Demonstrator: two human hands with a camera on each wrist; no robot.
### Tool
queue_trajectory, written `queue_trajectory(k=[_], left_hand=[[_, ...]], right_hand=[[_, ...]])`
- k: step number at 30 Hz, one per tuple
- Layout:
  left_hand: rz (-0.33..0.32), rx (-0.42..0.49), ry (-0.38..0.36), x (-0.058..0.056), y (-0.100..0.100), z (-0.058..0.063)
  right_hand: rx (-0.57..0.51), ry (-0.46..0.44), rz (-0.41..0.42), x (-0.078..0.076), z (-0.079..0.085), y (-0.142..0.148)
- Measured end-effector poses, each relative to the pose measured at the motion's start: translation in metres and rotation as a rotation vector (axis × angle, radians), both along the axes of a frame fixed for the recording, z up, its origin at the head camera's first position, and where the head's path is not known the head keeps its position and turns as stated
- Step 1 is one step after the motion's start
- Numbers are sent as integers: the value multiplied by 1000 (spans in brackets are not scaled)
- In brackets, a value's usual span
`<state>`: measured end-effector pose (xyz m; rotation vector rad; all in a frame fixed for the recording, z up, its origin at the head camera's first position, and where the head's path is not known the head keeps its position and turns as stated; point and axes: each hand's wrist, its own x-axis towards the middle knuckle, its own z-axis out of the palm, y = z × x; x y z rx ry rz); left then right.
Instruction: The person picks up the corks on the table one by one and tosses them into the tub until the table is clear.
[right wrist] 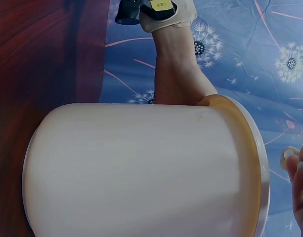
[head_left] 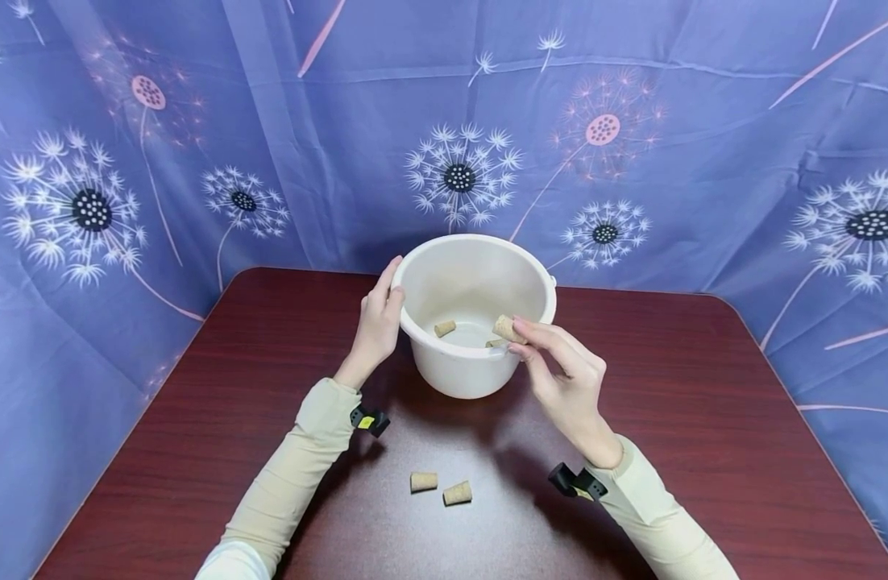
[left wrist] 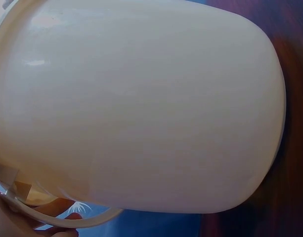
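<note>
A white plastic bucket [head_left: 458,374] stands upright toward the back of the table. My left hand [head_left: 377,322] grips its left side at the rim; in the left wrist view the fingers [left wrist: 57,207] lie by a curved white handle [left wrist: 99,217]. Between thumb and fingertips of my right hand [head_left: 570,383] is a tapered cork stopper [head_left: 505,329], held above the bucket's front right rim. The right wrist view shows this cork [right wrist: 284,159] at its right edge. Inside the bucket lie a cork [head_left: 445,329] and another cork [head_left: 495,343], partly hidden by the rim.
On the dark red wooden table [head_left: 270,475], in front of the bucket, a cork [head_left: 424,482] and a second cork [head_left: 457,493] lie side by side, slightly apart. A blue dandelion-print cloth [head_left: 357,177] hangs behind the table and along both sides.
</note>
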<state>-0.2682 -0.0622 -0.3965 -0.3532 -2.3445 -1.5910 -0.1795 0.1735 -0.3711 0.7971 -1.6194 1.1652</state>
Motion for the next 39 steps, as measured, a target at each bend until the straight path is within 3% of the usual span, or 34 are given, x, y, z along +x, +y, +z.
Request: queue_trajectory(k=[13,39], left_hand=[[5,3,7,0,0,0],[10,-5,-1,1,1,2]], right_hand=[[1,-154,-16,-2,5,1],[0,-227,-74,-11,4,2]])
